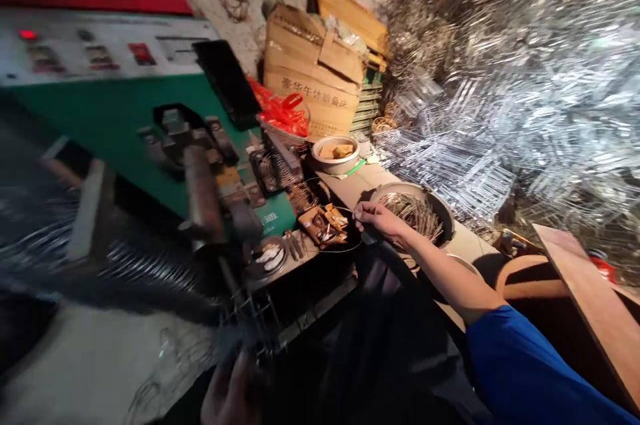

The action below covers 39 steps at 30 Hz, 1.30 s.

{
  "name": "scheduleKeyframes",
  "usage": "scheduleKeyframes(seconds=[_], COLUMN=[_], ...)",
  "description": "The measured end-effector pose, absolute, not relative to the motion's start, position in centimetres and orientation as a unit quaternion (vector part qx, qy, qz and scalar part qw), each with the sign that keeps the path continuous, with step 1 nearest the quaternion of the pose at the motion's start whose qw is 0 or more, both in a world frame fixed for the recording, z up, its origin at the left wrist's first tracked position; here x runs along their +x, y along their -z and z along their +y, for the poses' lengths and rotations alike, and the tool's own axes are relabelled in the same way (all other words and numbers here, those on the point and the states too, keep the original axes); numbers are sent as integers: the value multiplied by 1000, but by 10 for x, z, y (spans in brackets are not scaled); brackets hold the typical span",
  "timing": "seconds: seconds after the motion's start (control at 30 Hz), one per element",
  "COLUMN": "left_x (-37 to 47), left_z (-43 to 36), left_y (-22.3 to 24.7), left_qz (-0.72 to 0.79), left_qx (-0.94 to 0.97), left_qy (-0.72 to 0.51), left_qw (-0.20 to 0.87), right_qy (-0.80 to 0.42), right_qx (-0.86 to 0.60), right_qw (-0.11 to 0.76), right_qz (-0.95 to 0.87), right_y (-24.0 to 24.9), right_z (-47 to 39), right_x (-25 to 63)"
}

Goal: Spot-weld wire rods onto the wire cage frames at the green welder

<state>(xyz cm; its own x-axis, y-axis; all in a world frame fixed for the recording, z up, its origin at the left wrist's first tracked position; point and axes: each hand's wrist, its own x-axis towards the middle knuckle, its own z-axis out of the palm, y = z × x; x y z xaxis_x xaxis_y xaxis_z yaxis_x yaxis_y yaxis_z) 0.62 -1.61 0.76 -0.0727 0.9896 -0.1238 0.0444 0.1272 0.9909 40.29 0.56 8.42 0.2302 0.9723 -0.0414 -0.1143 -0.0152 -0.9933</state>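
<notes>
My right hand (376, 220) is closed in a pinch on a thin wire (342, 208) that runs left, over a small box (311, 224) of cigarette butts and scraps. Low in the view, my left hand (231, 390) is dim and smeared, its fingers closed at a small frame of metal wires (253, 326). Just above that frame is the metal shaft (203, 192) of a green machine (125, 112). Beside my right hand stands a round tub (447, 215) holding many short wire pieces (407, 212).
A metal bowl (320, 162) with yellowish blocks stands behind the small box. A dish (273, 272) with white pieces sits at the bench edge. Piled wire racks (450, 152) fill the right. A cardboard box (310, 78), red plastic bag (285, 112) and wooden board (590, 298) are nearby.
</notes>
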Motion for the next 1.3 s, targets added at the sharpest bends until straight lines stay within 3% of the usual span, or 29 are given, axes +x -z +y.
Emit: scheduleKeyframes(seconds=[0.13,0.43,1.3], left_x=[27,12,35], left_z=[-24,-27,20], left_y=[-13,-16,-13], left_qz=[529,487,488], left_qx=[365,297,309], left_qy=[-515,-567,-575], left_qw=[567,595,579], right_qy=[-463,-403,-371], right_qx=[-524,-549,-550], right_qw=[513,570,579], right_qz=[-498,-459,-474], right_y=[-66,-17,27], right_z=[-1,7,60], right_x=[344,277,290])
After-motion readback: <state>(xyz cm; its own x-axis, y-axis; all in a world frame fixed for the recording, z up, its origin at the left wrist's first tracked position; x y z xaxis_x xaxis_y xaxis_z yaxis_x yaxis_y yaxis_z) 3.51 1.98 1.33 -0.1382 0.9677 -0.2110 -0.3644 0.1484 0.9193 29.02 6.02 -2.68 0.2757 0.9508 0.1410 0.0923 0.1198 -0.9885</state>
